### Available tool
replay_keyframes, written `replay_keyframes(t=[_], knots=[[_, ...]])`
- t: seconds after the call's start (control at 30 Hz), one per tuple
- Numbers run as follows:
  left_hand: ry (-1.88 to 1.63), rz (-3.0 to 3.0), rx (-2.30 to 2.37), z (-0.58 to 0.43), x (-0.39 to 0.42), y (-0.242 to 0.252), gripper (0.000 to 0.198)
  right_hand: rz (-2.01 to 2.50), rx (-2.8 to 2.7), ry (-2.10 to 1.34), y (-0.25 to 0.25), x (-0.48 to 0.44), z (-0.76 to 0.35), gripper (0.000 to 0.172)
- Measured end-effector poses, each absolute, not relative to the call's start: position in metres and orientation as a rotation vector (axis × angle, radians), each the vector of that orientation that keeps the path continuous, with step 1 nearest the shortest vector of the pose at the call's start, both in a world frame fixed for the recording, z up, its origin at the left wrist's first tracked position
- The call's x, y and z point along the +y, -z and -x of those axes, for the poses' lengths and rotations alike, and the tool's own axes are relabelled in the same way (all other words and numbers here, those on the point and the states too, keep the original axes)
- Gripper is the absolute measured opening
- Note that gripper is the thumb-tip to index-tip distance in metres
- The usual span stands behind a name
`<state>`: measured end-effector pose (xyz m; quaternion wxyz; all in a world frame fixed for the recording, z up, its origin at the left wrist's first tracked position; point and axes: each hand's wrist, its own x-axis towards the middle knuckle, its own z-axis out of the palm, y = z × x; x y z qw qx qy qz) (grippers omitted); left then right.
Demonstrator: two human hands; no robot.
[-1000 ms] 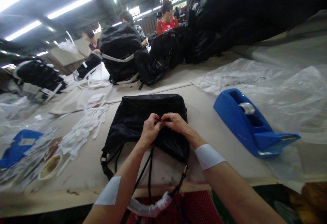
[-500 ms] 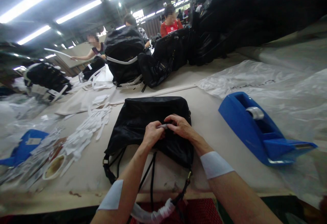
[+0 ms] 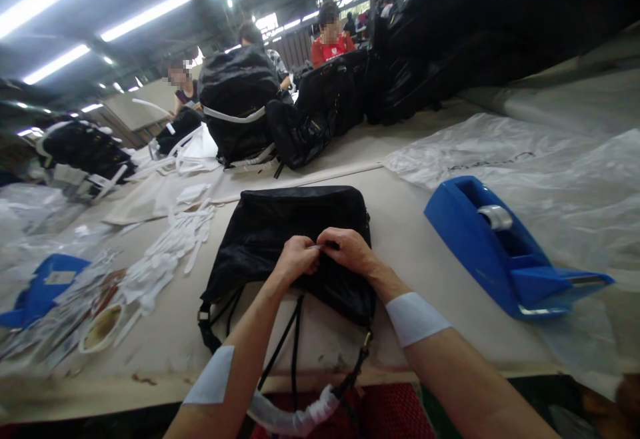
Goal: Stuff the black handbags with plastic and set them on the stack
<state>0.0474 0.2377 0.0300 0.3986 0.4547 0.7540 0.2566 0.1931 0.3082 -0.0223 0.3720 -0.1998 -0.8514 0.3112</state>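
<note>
The left hand and right hand pinch a pale strip over the bag; it looks soft, lightish, perhaps slick; I'd hold the bag's sides.

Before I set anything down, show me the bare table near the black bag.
Bare tabletop shows between the black bag and the blue tape dispenser on the right, and between the bag's strap and the white strips on the left. It is crowded farther left, with strips and another blue object, and farther back, with piled black bags.
</note>
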Motion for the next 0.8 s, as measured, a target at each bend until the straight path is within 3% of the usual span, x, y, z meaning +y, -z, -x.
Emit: replay_keyframes(t=[0.13,0.37,0.6,0.73,0.8], knots=[[-0.444,-1.161,1.826,-0.045,0.243,-0.042,0.015,0.492,-2.186,-0.807,0.019,0.306,-0.197,0.018],[-0.435,-0.859,1.594,-0.031,0.254,-0.053,0.007,0.505,-2.148,-0.814,0.021,0.304,-0.199,0.018],[-0.384,-0.654,1.499,-0.032,0.26,-0.061,0.054,0.532,-2.183,-0.731,0.023,0.302,-0.2,0.016],[-0.409,-0.87,1.624,-0.035,0.259,-0.055,0.022,0.531,-2.211,-0.746,0.022,0.3,-0.202,0.017],[-0.382,-0.987,1.686,-0.035,0.259,-0.054,0.017,0.51,-2.201,-0.805,0.02,0.298,-0.204,0.019]])
